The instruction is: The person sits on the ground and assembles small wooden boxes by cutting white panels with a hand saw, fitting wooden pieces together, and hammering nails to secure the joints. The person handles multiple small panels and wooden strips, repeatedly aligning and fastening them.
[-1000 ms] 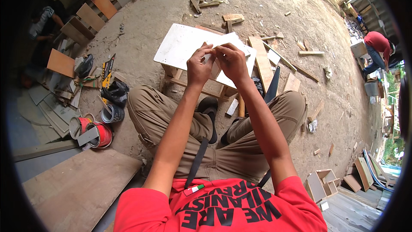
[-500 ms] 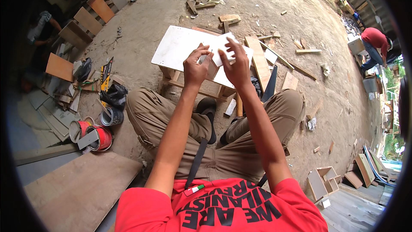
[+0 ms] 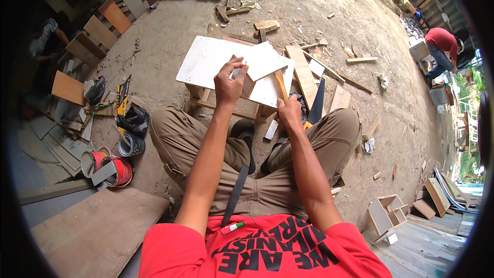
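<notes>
Head view: my left hand pinches a thin nail upright on the small wooden block; my right hand grips the wooden hammer handle, so I judge striking comes next.

A red T-shirt with big black letters is worn, with tan trousers. A dark strap hangs down the front.

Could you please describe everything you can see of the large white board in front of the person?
The large white board is a flat, thin rectangular panel, matte white with a few small marks and rounded-looking corners. It lies level on a low wooden frame standing on the dirt ground. A smaller white panel overlaps its right side. The left hand hovers over its near right part, fingers pinched; whether it touches is unclear.
</notes>
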`<state>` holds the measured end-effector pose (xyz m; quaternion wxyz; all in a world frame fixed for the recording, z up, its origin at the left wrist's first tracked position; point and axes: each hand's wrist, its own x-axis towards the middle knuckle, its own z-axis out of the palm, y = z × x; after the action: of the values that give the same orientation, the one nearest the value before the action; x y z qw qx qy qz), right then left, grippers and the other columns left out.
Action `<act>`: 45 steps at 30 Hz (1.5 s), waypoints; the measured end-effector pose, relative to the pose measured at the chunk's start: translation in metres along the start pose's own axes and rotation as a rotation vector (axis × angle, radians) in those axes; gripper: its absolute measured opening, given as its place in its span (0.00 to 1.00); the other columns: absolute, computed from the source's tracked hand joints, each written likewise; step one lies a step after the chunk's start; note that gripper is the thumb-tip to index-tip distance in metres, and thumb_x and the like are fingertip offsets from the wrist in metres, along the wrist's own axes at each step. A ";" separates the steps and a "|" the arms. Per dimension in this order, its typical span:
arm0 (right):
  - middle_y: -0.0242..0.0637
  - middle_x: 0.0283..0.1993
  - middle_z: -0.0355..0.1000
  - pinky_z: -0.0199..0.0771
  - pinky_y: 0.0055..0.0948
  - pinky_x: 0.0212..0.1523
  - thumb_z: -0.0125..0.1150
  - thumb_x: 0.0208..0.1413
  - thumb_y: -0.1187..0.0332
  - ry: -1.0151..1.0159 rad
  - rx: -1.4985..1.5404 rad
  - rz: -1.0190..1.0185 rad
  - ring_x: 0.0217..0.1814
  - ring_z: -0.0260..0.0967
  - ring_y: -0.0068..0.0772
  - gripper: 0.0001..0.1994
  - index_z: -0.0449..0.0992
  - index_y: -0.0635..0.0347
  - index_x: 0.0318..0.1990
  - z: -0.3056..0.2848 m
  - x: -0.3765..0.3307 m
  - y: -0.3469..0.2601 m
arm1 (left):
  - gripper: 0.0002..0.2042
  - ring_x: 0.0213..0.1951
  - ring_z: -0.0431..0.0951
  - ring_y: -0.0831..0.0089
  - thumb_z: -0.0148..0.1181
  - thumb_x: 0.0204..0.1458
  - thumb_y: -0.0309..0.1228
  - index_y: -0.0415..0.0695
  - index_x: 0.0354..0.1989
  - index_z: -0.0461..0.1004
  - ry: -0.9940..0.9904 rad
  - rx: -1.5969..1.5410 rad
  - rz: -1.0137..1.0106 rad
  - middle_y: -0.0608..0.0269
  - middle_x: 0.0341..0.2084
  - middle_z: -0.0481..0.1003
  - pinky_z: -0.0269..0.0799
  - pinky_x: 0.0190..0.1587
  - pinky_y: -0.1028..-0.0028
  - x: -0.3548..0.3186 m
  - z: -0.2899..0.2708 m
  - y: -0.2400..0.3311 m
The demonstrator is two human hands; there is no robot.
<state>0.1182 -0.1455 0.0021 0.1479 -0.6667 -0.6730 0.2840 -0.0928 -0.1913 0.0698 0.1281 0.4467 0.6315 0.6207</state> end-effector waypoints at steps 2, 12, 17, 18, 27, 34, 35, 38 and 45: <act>0.66 0.39 0.75 0.74 0.53 0.48 0.60 0.60 0.58 0.063 -0.082 -0.022 0.46 0.75 0.66 0.21 0.71 0.73 0.43 -0.009 -0.004 -0.007 | 0.05 0.60 0.74 0.60 0.66 0.53 0.28 0.41 0.35 0.82 0.000 -0.010 0.003 0.56 0.48 0.80 0.70 0.60 0.65 0.001 -0.001 -0.002; 0.29 0.19 0.63 0.57 0.27 0.20 0.41 0.71 0.51 0.201 0.518 -0.156 0.18 0.58 0.20 0.26 0.75 0.69 0.39 -0.098 -0.002 -0.046 | 0.05 0.59 0.75 0.60 0.66 0.53 0.28 0.40 0.35 0.82 0.021 -0.056 0.015 0.56 0.47 0.81 0.71 0.59 0.65 -0.001 0.002 -0.006; 0.41 0.20 0.67 0.64 0.38 0.26 0.42 0.71 0.57 -0.221 0.426 -0.236 0.21 0.66 0.36 0.22 0.75 0.69 0.38 -0.152 -0.070 -0.099 | 0.05 0.58 0.76 0.60 0.67 0.53 0.28 0.40 0.35 0.82 0.022 -0.060 0.034 0.55 0.47 0.81 0.71 0.58 0.66 0.001 0.004 -0.006; 0.45 0.21 0.68 0.65 0.40 0.26 0.42 0.71 0.58 -0.228 0.353 -0.322 0.22 0.67 0.42 0.21 0.74 0.70 0.39 -0.150 -0.073 -0.098 | 0.05 0.58 0.76 0.60 0.67 0.53 0.28 0.40 0.35 0.82 0.023 -0.059 0.043 0.55 0.47 0.81 0.71 0.58 0.66 0.001 0.005 -0.005; 0.62 0.24 0.69 0.65 0.52 0.31 0.45 0.70 0.61 -0.237 0.125 -0.537 0.29 0.69 0.66 0.18 0.71 0.71 0.39 -0.138 -0.079 -0.101 | 0.05 0.58 0.75 0.60 0.66 0.53 0.27 0.40 0.36 0.82 0.017 -0.042 0.045 0.54 0.46 0.81 0.70 0.59 0.66 -0.001 0.000 -0.004; 0.60 0.23 0.69 0.63 0.54 0.32 0.44 0.70 0.60 -0.209 0.213 -0.500 0.29 0.68 0.66 0.18 0.71 0.70 0.38 -0.143 -0.090 -0.113 | 0.05 0.59 0.75 0.60 0.66 0.53 0.27 0.40 0.36 0.82 0.021 -0.057 0.048 0.53 0.47 0.81 0.69 0.60 0.66 -0.001 -0.001 -0.006; 0.60 0.23 0.68 0.63 0.53 0.32 0.45 0.70 0.60 -0.217 0.164 -0.519 0.29 0.68 0.66 0.18 0.71 0.70 0.38 -0.141 -0.086 -0.109 | 0.05 0.59 0.75 0.60 0.66 0.53 0.27 0.40 0.36 0.82 0.017 -0.055 0.048 0.53 0.47 0.80 0.69 0.60 0.66 -0.001 -0.001 -0.005; 0.60 0.22 0.68 0.63 0.53 0.31 0.45 0.70 0.60 -0.215 0.121 -0.559 0.27 0.68 0.66 0.18 0.70 0.70 0.38 -0.136 -0.079 -0.101 | 0.05 0.59 0.75 0.60 0.66 0.53 0.27 0.40 0.37 0.82 0.012 -0.046 0.055 0.52 0.48 0.80 0.69 0.60 0.67 -0.002 -0.002 -0.007; 0.61 0.21 0.67 0.63 0.53 0.29 0.44 0.70 0.60 -0.231 0.120 -0.577 0.27 0.67 0.67 0.18 0.69 0.70 0.36 -0.138 -0.084 -0.104 | 0.06 0.57 0.76 0.61 0.66 0.53 0.28 0.40 0.37 0.82 0.018 -0.039 0.043 0.52 0.47 0.80 0.69 0.60 0.67 -0.002 -0.001 -0.009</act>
<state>0.1189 -0.1969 0.1865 0.1842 -0.4017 -0.8287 0.3435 -0.0964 -0.1922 0.0608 0.1175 0.4520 0.6106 0.6396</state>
